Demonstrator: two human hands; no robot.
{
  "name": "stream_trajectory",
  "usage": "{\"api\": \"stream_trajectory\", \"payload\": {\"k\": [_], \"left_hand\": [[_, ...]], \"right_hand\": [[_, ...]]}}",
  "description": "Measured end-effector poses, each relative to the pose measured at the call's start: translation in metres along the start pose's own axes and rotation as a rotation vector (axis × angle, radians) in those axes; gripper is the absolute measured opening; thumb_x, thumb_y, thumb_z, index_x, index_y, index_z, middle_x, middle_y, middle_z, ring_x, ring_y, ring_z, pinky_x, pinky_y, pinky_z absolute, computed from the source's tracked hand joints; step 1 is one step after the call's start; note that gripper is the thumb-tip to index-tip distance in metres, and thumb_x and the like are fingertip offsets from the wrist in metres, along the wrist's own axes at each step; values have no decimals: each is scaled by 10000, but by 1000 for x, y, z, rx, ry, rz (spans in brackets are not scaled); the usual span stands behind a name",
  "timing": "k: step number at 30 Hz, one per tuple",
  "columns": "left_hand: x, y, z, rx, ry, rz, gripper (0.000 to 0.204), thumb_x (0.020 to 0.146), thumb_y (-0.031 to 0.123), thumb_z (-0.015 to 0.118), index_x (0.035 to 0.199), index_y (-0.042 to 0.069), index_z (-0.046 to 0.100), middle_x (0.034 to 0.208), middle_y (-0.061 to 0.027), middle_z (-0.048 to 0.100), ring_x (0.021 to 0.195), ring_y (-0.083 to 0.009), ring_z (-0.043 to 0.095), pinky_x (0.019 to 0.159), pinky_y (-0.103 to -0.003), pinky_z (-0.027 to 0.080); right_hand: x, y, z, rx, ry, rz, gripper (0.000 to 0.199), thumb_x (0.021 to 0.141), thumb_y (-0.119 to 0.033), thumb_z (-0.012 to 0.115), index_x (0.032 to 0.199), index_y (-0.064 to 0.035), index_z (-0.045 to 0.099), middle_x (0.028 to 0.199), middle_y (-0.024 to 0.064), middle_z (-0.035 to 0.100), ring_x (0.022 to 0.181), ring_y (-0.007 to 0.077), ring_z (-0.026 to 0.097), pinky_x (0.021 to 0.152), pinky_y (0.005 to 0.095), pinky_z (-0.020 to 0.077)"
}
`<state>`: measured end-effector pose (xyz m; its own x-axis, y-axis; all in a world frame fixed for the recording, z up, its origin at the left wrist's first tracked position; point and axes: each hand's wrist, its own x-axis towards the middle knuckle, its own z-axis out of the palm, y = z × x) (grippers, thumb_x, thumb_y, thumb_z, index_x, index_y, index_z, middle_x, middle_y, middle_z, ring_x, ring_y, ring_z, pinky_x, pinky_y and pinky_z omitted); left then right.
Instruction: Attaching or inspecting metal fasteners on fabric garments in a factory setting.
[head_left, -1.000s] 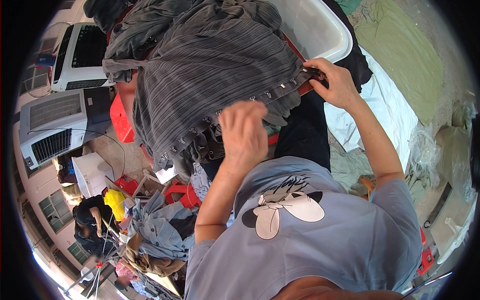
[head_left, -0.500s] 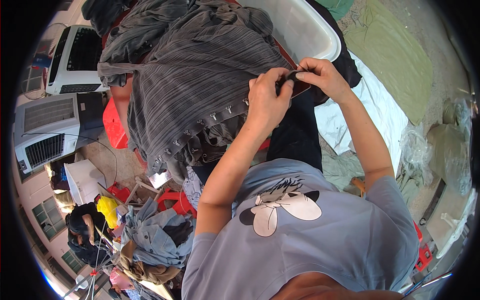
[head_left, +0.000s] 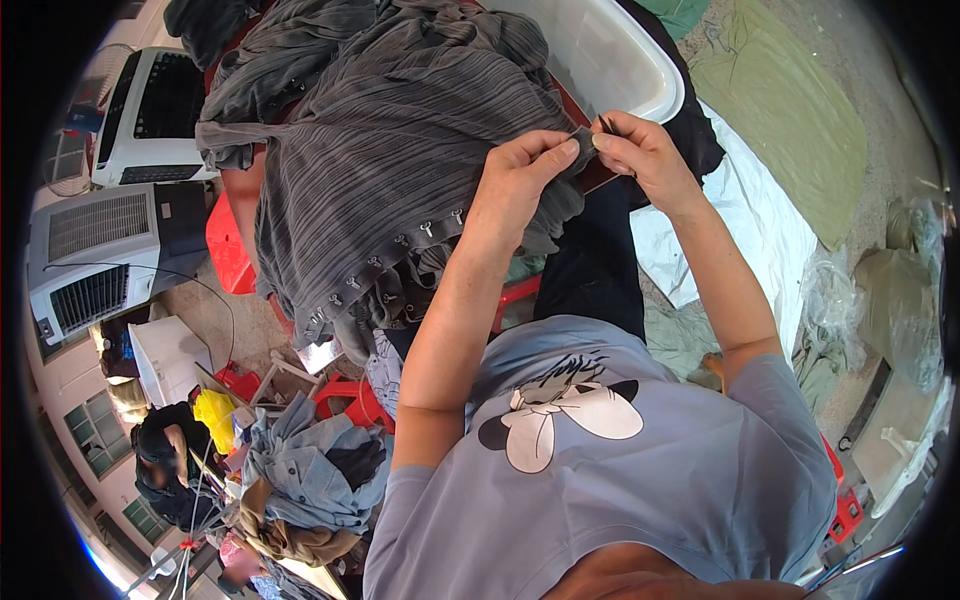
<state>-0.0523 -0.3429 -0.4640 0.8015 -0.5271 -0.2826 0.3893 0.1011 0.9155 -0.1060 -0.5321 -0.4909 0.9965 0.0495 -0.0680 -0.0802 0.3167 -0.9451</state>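
Observation:
A dark grey pleated garment [head_left: 390,150] is spread in front of me, with a row of small metal hooks [head_left: 400,240] along its lower edge. My left hand [head_left: 520,175] pinches a corner of that edge between thumb and fingers. Close against it, my right hand [head_left: 645,160] is closed, its fingertips at the same bit of cloth. From its fingers pokes a small dark pointed thing [head_left: 604,123], too small to name surely. The fingertips partly hide where cloth and hands meet.
A white plastic tub [head_left: 625,65] stands beyond my right hand. White sheeting [head_left: 740,210] and green cloth [head_left: 790,120] lie to the right. At left are air coolers [head_left: 100,245], red stools [head_left: 228,250] and a clothes heap [head_left: 310,465]. A person [head_left: 170,450] is at lower left.
My left hand has shifted slightly left and its grip on the garment's edge has changed. More of the cloth's corner hangs below it. The dark pointed thing now shows above my right fingers.

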Motion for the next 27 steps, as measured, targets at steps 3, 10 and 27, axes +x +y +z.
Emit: {"api": "stream_trajectory", "payload": {"k": [3, 10, 27], "left_hand": [[1, 1, -3, 26, -56, -45, 158, 936, 139, 662, 985, 1, 720, 916, 4, 690, 866, -70, 587, 835, -219, 421], [3, -4, -1, -35, 24, -3, 124, 913, 114, 674, 933, 4, 729, 875, 3, 697, 837, -72, 593, 812, -220, 425], [10, -14, 2, -61, 142, 6, 103, 884, 80, 694, 915, -12, 727, 870, -20, 709, 807, -76, 616, 791, -213, 448]], "right_hand": [[1, 1, 5, -27, -48, -14, 101, 987, -117, 577, 978, -16, 583, 771, -63, 471, 658, 23, 387, 594, 188, 319], [-14, 5, 24, -604, 338, -465, 193, 873, 14, 654, 1064, -10, 645, 846, 32, 637, 750, 75, 600, 652, 229, 468], [-15, 5, 35, -671, 386, -386, 114, 879, -21, 695, 979, 2, 645, 817, 13, 621, 706, 60, 543, 622, 207, 430]]}}
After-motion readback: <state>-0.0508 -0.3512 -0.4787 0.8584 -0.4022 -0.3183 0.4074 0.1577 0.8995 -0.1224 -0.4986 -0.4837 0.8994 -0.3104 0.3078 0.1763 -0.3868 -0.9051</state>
